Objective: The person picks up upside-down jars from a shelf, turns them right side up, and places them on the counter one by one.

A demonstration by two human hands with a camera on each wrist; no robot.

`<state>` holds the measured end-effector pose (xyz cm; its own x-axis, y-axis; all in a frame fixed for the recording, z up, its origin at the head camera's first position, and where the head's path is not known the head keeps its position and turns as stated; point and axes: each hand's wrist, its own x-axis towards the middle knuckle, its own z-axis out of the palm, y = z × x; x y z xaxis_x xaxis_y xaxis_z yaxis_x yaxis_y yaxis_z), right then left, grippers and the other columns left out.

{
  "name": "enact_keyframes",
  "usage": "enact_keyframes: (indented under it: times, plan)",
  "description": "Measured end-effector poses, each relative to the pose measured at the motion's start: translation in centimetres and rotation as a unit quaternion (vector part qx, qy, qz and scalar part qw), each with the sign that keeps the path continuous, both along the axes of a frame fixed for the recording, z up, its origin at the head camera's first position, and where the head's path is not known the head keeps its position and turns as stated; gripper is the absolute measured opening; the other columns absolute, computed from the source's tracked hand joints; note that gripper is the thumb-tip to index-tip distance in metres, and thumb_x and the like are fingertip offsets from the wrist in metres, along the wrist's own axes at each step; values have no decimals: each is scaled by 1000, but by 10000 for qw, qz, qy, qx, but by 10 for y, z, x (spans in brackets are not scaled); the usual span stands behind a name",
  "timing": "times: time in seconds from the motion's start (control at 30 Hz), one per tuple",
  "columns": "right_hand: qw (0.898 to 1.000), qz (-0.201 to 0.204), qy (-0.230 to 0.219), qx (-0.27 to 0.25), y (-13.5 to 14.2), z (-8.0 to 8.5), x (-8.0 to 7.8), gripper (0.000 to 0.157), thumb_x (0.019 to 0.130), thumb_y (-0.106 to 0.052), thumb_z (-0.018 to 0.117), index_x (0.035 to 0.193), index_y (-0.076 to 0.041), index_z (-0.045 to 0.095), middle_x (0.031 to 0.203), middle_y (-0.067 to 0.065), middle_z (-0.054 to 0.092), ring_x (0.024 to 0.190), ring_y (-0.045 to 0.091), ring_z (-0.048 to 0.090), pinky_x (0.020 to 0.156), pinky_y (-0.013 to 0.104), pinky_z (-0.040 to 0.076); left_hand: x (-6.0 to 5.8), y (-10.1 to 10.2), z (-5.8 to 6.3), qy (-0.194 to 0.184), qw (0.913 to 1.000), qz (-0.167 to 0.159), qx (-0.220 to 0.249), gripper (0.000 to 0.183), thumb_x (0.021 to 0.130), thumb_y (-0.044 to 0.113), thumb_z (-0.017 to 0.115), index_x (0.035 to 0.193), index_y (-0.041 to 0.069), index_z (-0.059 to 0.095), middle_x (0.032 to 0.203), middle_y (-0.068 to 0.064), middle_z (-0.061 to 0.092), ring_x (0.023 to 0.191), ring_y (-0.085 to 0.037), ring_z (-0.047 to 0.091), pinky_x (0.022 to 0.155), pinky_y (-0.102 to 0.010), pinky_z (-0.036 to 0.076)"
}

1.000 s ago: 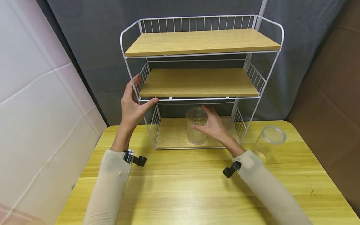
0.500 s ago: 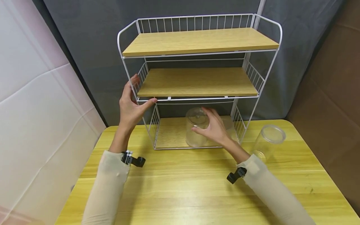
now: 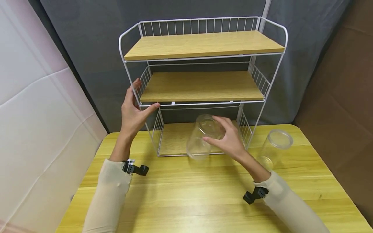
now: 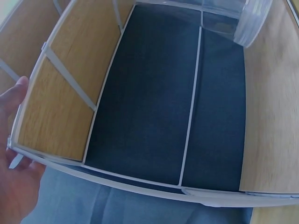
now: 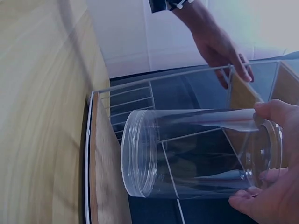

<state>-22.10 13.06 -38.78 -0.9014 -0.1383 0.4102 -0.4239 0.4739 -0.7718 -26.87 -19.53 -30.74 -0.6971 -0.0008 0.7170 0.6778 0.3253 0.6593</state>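
A white wire shelf rack [image 3: 201,44] with three wooden boards stands at the back of the table. My left hand [image 3: 131,118] grips its left front upright at the middle tier, the thumb along the front wire. Near the bottom shelf's front edge, my right hand [image 3: 230,140] holds a clear plastic jar [image 3: 198,145] by its upper end. The jar is tilted, its lower end leaning out over the shelf's front wire. In the right wrist view, fingers and thumb pinch the jar [image 5: 201,151] near its narrower end; the wider, ribbed end points away from the hand.
A second clear jar [image 3: 275,144] stands on the yellow wooden table [image 3: 186,197], right of the rack. Wire side guards [image 3: 246,126] flank the bottom shelf. A grey curtain [image 3: 87,42] hangs behind, with a white panel [image 3: 38,113] at left and a brown one [image 3: 338,97] at right.
My right hand has drawn the jar from upright on the bottom shelf forward and tipped its lower end toward me. The left hand keeps its grip on the rack.
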Motion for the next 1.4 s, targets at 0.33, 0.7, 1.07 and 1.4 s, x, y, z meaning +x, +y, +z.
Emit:
enact_keyframes:
  times: [0.33,0.7,1.07,1.4]
  plan:
    - [9876,676,-519,-1318,13,-1,16,83,86,-8,87,158,-2,45,153,18,48,142,37,50,120,40,44,23,8,-3,110,9984,437,344,91,85,-10,81,160,-9,30,167,-21,34,157,-28,33,128,-46,32]
    - [9429,1033,-815,-3059,18,4,32,71,95,4,63,160,6,34,154,27,44,136,23,53,109,20,50,61,31,-45,1164,9915,-378,431,80,93,39,81,147,-11,49,148,-27,50,143,-33,49,126,-48,36]
    - [8663,1147,-1102,-4734,14,15,39,63,105,-5,52,160,9,26,153,20,43,132,21,58,113,31,50,90,68,-79,-564,9875,-1405,-429,114,78,52,92,164,7,32,167,-10,36,154,-35,35,128,-44,31]
    - [8566,1285,-1184,-4856,2,8,44,55,109,-23,58,155,3,41,140,5,61,136,25,57,119,42,46,95,81,-89,-901,9868,-1332,-167,119,65,0,100,162,6,31,163,-15,39,142,-35,48,113,-49,50]
